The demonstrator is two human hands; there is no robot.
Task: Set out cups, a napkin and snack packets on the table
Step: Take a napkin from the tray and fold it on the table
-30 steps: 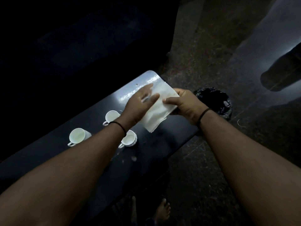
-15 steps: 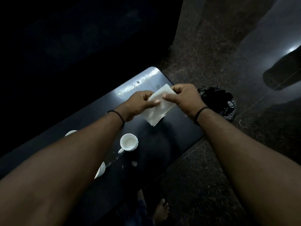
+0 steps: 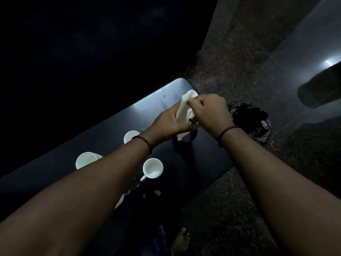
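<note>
A white napkin [image 3: 184, 111] is held folded between both hands above the far right end of the dark table [image 3: 203, 159]. My left hand [image 3: 169, 122] grips its lower part and my right hand [image 3: 208, 109] pinches its upper edge. Three white cups stand on the table under my left forearm: one [image 3: 152, 168] nearest me, one [image 3: 130, 136] behind my wrist, one [image 3: 85, 160] to the left. A sliver of a fourth white cup [image 3: 120, 201] peeks out under my forearm. No snack packets are visible.
A black plastic bag [image 3: 252, 121] lies on the speckled floor just past the table's right edge. My bare foot [image 3: 181, 239] shows below the table's near edge. A dark object [image 3: 321, 89] sits at the far right. The area behind the table is in darkness.
The napkin went from spread flat under my hands to folded narrow and lifted between them. My right hand has moved over its top.
</note>
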